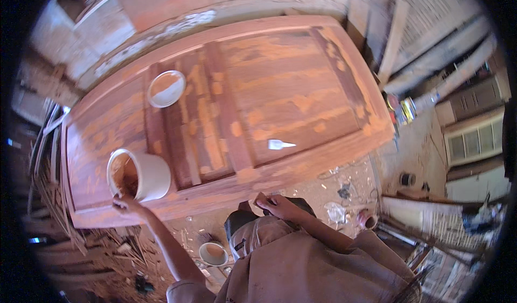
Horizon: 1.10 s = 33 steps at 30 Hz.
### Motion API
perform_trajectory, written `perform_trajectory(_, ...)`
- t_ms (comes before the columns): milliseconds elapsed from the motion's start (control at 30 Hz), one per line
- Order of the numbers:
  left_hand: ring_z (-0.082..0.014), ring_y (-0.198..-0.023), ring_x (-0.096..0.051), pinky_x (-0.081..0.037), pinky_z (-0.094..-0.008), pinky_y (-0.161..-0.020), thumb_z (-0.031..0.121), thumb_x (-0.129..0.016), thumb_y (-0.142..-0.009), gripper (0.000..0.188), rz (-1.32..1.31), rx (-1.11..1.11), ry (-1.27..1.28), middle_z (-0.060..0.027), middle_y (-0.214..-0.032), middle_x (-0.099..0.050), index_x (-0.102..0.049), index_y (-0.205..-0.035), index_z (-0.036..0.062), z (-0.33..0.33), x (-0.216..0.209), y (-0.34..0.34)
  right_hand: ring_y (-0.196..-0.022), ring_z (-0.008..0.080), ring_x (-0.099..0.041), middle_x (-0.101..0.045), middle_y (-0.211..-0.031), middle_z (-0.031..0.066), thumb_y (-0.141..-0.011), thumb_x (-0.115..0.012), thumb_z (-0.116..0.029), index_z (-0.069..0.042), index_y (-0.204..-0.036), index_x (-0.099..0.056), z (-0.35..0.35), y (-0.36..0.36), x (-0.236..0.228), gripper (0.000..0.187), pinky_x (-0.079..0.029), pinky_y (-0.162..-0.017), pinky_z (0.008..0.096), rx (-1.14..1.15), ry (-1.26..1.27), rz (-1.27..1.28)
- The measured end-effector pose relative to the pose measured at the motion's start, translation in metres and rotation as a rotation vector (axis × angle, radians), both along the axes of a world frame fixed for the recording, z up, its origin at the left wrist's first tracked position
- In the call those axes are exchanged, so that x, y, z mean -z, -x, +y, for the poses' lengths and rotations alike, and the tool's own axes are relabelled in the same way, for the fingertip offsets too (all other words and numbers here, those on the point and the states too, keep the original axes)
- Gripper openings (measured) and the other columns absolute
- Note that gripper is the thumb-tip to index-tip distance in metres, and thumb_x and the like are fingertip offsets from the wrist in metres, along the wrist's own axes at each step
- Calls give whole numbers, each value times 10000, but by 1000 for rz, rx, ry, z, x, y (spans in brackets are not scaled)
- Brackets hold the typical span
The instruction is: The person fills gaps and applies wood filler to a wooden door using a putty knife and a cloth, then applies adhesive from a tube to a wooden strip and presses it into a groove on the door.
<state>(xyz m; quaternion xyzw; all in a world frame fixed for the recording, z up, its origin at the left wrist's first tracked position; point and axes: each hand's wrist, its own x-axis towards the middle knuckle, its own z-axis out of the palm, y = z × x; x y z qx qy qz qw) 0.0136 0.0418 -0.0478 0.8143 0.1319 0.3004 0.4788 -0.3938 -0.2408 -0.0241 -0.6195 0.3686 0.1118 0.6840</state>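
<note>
The left hand [126,203] holds the rim of a white tub [141,175] lying tipped near the door's [301,87] edge. It could roll off and spill. The right hand [277,205] rests curled; its grip I cannot tell.
</note>
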Motion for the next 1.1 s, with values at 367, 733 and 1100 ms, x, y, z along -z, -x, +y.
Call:
perform_trajectory(367, -275, -839, -571, -495, -404, -792, 243, -536, -1035, 331, -143, 187, -269, -215, -990, -622, -581, -1071, -82, -73, 59, 207, -714, 91, -552, -587, -789, 13, -1004, -591, -293, -33, -1075, -605, -54, 210, 21, 269, -481, -656, 269, 459, -132, -12)
perform_trajectory(733, -264, -912, -566, -507, -366, -778, 157, -537, -1010, 296, 33, 620, -274, -183, -1139, -544, -486, -1234, -28, -144, 92, 379, -880, 132, -589, -629, -886, 24, -1023, -545, -332, -35, -1089, -616, -73, 269, 32, 312, -479, -843, 294, 406, -113, -71)
perform_trajectory(1100, -279, -925, -562, -499, -393, -776, 158, -551, -1007, 324, -58, 756, -186, -180, -1177, -523, -464, -1259, -27, -195, 93, 308, -574, 93, -524, -565, -689, -2, -994, -597, -307, -73, -893, -577, -107, 268, 8, 255, -434, -520, 252, 935, -247, -217)
